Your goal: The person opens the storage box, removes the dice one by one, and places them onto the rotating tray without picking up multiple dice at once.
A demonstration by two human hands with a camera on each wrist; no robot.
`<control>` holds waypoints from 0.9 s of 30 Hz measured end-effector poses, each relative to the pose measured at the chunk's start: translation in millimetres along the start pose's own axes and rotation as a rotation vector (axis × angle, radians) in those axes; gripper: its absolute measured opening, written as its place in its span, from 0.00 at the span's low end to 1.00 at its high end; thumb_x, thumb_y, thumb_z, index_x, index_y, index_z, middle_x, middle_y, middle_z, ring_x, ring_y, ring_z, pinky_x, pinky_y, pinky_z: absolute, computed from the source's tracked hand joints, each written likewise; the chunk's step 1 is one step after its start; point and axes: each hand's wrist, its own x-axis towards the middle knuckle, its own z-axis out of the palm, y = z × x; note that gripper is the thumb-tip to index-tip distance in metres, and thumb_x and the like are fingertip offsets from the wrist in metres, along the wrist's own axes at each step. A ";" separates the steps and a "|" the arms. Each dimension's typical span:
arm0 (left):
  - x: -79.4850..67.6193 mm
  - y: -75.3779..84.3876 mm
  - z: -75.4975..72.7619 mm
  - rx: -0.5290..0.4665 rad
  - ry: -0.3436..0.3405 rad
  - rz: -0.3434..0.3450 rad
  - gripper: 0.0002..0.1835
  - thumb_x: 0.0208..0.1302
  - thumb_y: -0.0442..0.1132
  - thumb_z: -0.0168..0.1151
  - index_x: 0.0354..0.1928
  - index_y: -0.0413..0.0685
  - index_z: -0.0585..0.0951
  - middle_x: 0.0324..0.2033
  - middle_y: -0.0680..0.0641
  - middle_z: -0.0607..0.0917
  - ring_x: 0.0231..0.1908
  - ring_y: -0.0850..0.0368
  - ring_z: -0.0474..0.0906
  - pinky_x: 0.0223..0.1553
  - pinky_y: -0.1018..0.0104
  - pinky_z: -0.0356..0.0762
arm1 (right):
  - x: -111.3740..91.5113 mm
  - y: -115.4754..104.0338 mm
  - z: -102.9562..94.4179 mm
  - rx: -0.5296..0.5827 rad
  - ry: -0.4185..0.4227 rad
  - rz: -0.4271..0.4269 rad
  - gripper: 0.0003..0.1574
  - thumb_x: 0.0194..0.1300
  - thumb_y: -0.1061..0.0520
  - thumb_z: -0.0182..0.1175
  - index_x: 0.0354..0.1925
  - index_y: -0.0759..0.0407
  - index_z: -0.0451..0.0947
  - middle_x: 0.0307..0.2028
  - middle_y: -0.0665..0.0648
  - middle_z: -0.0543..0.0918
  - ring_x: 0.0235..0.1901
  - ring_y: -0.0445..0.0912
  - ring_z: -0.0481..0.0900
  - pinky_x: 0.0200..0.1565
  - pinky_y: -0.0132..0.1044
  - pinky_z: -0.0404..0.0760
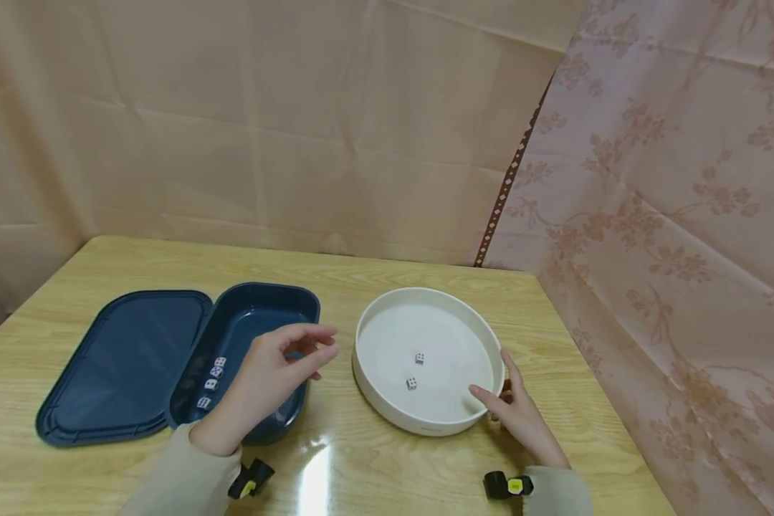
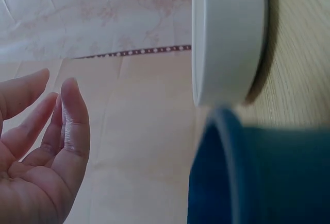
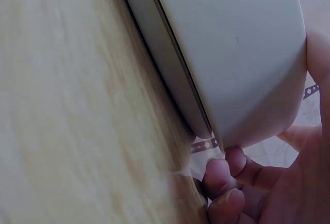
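My left hand (image 1: pixel 280 376) hovers over the right side of a dark blue rectangular container (image 1: pixel 277 292), thumb and fingers apart. Nothing shows between those fingers in the left wrist view, where the hand (image 2: pixel 44 157) is loosely bent. Several white dice (image 1: pixel 211 385) lie in a row along the container's left side. With my right hand (image 1: pixel 519 412) I hold the right side of a round white dish (image 1: pixel 426 423), thumb over the rim and fingers outside below it. Two dice, one (image 1: pixel 420 358) behind the other (image 1: pixel 411 384), sit on the dish's floor. From the right wrist, fingertips (image 3: pixel 235 159) show at the dish's lower edge.
A dark blue lid (image 1: pixel 129 358) lies flat at the left, its edge against the container. Everything stands on a wood-grain table (image 1: pixel 348 473). Behind it hangs a beige cloth (image 1: pixel 297 143), and a pink flowered cloth (image 1: pixel 684 236) borders the right side.
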 end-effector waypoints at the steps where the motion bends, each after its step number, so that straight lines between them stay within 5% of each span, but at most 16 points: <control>1: -0.7 -1.0 -3.6 0.012 0.005 0.007 0.15 0.65 0.41 0.67 0.52 0.45 0.84 0.43 0.45 0.88 0.30 0.57 0.82 0.32 0.67 0.84 | 0.3 0.1 0.4 0.002 0.000 -0.001 0.65 0.63 0.40 0.66 0.79 0.46 0.32 0.46 0.62 0.71 0.38 0.46 0.73 0.37 0.32 0.75; 13: -10.0 -8.3 -54.0 0.202 -0.014 -0.020 0.18 0.66 0.47 0.66 0.54 0.50 0.83 0.43 0.48 0.88 0.29 0.59 0.83 0.34 0.64 0.82 | 1.3 1.4 -0.3 0.005 -0.012 -0.012 0.65 0.64 0.43 0.65 0.79 0.48 0.30 0.46 0.61 0.71 0.37 0.44 0.71 0.33 0.32 0.75; 27: -17.4 -39.6 -83.2 0.221 -0.194 -0.044 0.20 0.65 0.43 0.67 0.55 0.41 0.82 0.46 0.41 0.87 0.26 0.64 0.79 0.27 0.66 0.80 | 0.4 0.7 0.2 0.007 0.005 -0.008 0.65 0.63 0.41 0.66 0.79 0.47 0.32 0.45 0.62 0.71 0.37 0.45 0.73 0.35 0.31 0.75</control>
